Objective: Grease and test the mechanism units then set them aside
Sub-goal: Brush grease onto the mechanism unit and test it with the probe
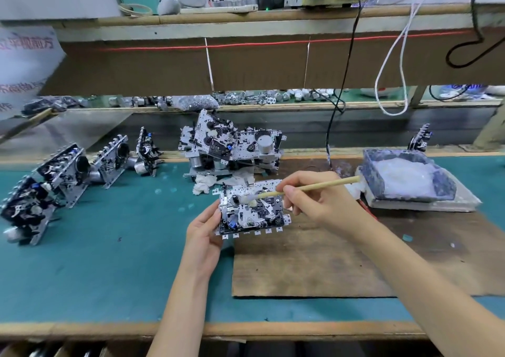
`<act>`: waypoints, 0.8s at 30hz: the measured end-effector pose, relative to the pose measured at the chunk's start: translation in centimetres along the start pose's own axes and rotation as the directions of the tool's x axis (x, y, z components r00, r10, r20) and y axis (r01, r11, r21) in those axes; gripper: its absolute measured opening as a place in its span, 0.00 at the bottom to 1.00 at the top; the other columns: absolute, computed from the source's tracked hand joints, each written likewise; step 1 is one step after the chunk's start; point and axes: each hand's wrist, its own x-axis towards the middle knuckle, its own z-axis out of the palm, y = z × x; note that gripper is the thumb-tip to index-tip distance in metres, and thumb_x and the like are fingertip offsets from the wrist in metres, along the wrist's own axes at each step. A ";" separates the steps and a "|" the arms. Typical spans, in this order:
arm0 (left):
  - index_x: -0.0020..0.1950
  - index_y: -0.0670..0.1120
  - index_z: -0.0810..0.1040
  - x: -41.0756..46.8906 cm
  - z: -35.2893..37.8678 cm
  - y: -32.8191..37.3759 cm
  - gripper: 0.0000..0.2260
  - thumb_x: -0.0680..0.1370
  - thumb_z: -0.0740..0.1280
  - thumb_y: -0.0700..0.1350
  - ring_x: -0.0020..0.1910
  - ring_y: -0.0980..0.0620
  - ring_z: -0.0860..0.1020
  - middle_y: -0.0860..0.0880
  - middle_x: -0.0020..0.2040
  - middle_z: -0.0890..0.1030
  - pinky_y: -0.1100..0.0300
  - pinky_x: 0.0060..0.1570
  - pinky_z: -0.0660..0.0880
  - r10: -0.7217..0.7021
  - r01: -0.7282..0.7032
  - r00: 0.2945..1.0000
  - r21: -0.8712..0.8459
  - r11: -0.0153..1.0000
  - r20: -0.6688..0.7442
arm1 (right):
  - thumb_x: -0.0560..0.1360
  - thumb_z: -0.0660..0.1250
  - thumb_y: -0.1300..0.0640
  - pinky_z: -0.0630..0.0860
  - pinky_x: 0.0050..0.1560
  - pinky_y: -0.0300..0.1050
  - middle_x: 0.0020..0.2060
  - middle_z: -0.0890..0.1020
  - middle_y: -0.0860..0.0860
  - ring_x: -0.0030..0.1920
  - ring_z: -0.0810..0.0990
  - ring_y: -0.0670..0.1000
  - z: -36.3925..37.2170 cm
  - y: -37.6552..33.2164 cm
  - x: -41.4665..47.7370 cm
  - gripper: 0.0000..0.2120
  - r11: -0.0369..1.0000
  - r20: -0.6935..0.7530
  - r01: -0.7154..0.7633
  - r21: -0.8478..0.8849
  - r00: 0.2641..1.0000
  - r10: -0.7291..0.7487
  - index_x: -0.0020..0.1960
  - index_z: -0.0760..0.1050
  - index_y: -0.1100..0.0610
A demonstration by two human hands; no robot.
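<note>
Mechanism unit (252, 209) is gripped by the left hand (205, 231) and greased with a brush (306, 188) pinched in the right hand (319, 201), while finished-looking units (62, 176) are lined along the bench's left edge and a pile (232, 143) is left.

Two bare forearms, no sleeves in view, left hand (203, 236) and right hand (319, 201) ungloved, fingernails short, no rings or watch

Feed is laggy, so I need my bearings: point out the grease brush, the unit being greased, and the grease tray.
grease brush (314, 186), head view, on the bamboo handle beside the fingers.
unit being greased (252, 214), head view, middle of its metal face.
grease tray (375, 184), head view, on its dark near-left wall.
</note>
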 end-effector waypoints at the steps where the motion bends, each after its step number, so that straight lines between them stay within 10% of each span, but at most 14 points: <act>1: 0.55 0.45 0.79 0.0 0.0 0.0 0.12 0.77 0.60 0.34 0.40 0.55 0.83 0.50 0.41 0.85 0.61 0.42 0.80 0.000 0.000 1.000 -0.003 1.000 0.005 | 0.76 0.62 0.67 0.72 0.31 0.53 0.31 0.80 0.57 0.30 0.75 0.57 0.0 0.0 0.0 0.09 1.000 0.003 -0.005 -0.004 1.000 0.005 0.43 0.77 0.55; 24: 0.52 0.45 0.78 0.3 -0.1 -0.1 0.11 0.76 0.60 0.34 0.38 0.56 0.83 0.50 0.40 0.85 0.63 0.42 0.79 0.018 -0.017 0.999 -0.028 0.999 0.029 | 0.72 0.62 0.61 0.72 0.30 0.53 0.30 0.80 0.52 0.31 0.75 0.59 0.1 0.0 0.1 0.08 0.999 -0.067 0.053 0.007 0.996 -0.053 0.42 0.78 0.51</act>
